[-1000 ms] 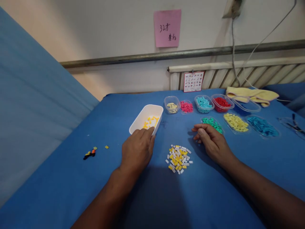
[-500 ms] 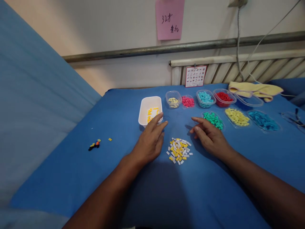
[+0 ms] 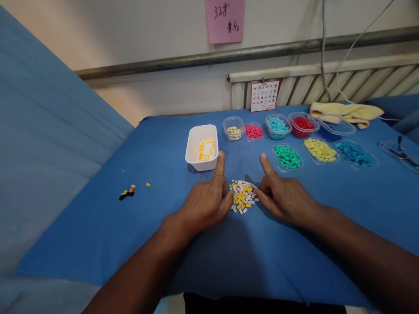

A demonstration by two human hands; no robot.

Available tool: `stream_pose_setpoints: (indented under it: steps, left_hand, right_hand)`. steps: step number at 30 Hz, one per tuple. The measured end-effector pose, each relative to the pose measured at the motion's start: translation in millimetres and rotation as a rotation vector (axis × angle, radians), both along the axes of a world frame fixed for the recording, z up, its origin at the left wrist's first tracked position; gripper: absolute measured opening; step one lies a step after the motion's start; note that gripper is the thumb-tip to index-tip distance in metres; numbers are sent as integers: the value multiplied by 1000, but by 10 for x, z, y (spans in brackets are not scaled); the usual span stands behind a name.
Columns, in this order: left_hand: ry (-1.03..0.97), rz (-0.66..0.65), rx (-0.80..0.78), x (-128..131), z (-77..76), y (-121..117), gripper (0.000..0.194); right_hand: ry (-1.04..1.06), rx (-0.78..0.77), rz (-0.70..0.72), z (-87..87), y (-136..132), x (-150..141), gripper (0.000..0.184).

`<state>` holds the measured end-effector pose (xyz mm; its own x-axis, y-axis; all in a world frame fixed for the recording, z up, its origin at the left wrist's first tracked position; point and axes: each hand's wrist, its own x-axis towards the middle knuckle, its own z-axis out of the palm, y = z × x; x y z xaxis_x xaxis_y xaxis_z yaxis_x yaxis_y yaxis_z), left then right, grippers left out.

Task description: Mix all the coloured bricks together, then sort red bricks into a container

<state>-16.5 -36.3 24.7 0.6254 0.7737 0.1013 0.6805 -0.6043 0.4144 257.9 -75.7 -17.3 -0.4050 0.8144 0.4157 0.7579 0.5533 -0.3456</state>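
Note:
A loose pile of small white and yellow building bricks (image 3: 242, 197) lies on the blue cloth between my two hands. At the pile's left edge is my left hand (image 3: 206, 196), index finger stretched forward and thumb apart at the bricks. My right hand (image 3: 288, 196) mirrors it on the other side, index finger pointing forward and thumb at the pile's right edge. Both hands hold nothing that I can see; their other fingers are curled and partly hidden. Beyond my left hand stands a white tub (image 3: 203, 162) with several yellow bricks (image 3: 205, 150) inside.
Clear containers hold pink (image 3: 253, 131), light blue (image 3: 277, 124), red (image 3: 303, 123), green (image 3: 287, 156), pale yellow (image 3: 320, 150) and teal bricks (image 3: 356, 155). A yellow towel (image 3: 347, 113) and eyeglasses (image 3: 399, 153) lie at right. Several coloured bricks (image 3: 127, 192) lie at left.
Both hands have come closer together and down to the sides of the brick pile, thumbs at its edges. The camera view has tilted slightly down and shifted.

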Motion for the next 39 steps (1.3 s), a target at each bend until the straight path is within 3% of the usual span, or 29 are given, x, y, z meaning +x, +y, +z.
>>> stream_pose_setpoints:
  steps: [8,14,30,39]
  left_hand:
    - [209,-18,103,18,22,-25,103]
    - [164,-2,162,43,35,-95,102]
    - [282,83,290,83,-103,-81,101]
    - [276,93,230,75,-107,-71,99]
  right_hand:
    - [-98,142,-121,32,9,0,100]
    - [-175,206,-166,50,17,-1,102]
    - [-198,185,-141,1,25,-10,101]
    - [-195,189,-167,-14,38,-6,103]
